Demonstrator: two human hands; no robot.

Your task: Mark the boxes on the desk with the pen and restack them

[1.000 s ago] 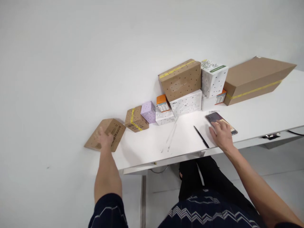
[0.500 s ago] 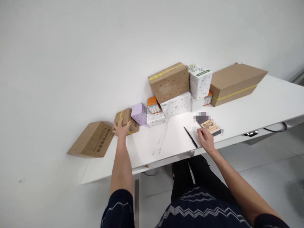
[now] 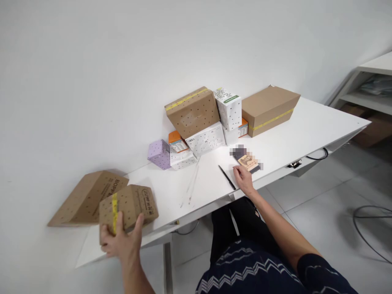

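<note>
Has just withdrawn the small taped carton (image 3: 131,202) from its place against the purple box (image 3: 159,154), and now holds it left of that box and closer to the body, in front of the lettered carton (image 3: 88,196). Grips with the left hand (image 3: 124,243), fingers and thumb spread wide over the near side, closed only as far as the carton allows. Cannot tell whether fully lifted or partly supported by the table (image 3: 168,196). Rests the right hand (image 3: 243,179), fingers loosely curled, well to the right of the purple box, beside the phone (image 3: 249,163) and near the pen (image 3: 226,177); shows nothing held, with fingertips too hidden to confirm. Means, by judgement, one carton separated from the row, leaving the purple box as the left end.
</note>
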